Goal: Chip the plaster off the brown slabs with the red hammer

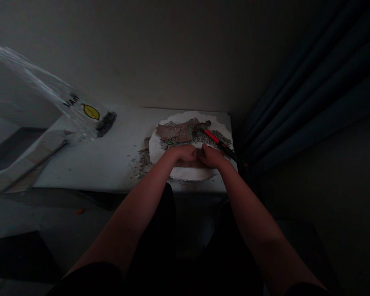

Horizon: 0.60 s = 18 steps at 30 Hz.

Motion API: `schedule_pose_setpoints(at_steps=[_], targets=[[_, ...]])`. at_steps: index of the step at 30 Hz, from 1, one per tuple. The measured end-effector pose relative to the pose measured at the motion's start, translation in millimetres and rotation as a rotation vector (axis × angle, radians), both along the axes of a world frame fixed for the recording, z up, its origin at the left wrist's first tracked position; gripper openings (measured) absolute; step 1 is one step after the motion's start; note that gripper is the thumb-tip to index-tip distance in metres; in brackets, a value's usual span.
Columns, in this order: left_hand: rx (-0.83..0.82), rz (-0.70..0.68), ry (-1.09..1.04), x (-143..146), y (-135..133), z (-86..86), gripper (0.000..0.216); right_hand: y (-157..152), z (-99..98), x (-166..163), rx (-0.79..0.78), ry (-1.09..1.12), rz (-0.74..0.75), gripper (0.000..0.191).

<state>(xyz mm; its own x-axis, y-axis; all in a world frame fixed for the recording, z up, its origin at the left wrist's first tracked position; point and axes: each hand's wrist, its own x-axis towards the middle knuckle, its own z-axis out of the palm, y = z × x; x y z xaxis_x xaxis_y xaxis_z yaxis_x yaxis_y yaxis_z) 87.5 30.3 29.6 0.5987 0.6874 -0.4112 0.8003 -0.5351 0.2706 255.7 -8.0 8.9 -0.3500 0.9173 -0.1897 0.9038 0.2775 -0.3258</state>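
A pale, flat surface (89, 164) in dim light bears a white base (155, 155) with a ragged edge at its right end. Grayish-brown crumbs (144, 161) lie heaped on the surface along the base's left side, with specks (130, 156) strewn farther left and a thin line of debris (189, 181) at its near rim. Well apart, toward the left end, a clear plastic bag (77, 107) printed with a yellow oval and black lettering rests, dark contents (106, 123) bunched at its lower end.
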Motion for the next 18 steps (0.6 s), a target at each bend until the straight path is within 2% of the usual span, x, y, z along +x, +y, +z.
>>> schedule_pose_setpoints(at_steps=[4,10,14,18], targets=[[-0.021,-0.002,-0.011,-1.0,3.8,-2.3,0.018,0.3,-1.0,-0.1,0.003,-0.005,0.002,0.033],[-0.1,-0.033,-0.144,-14.1,12.5,-16.7,0.021,1.3,-2.0,-1.4,-0.016,-0.023,-0.013,0.038],[-0.029,-0.038,-0.196,-17.3,7.7,-17.0,0.018,0.9,-1.7,-1.4,-0.018,-0.019,-0.015,0.039],[0.013,-0.03,-0.145,-12.7,1.6,-12.8,0.012,-0.5,0.4,-0.8,-0.008,-0.007,-0.01,0.036]])
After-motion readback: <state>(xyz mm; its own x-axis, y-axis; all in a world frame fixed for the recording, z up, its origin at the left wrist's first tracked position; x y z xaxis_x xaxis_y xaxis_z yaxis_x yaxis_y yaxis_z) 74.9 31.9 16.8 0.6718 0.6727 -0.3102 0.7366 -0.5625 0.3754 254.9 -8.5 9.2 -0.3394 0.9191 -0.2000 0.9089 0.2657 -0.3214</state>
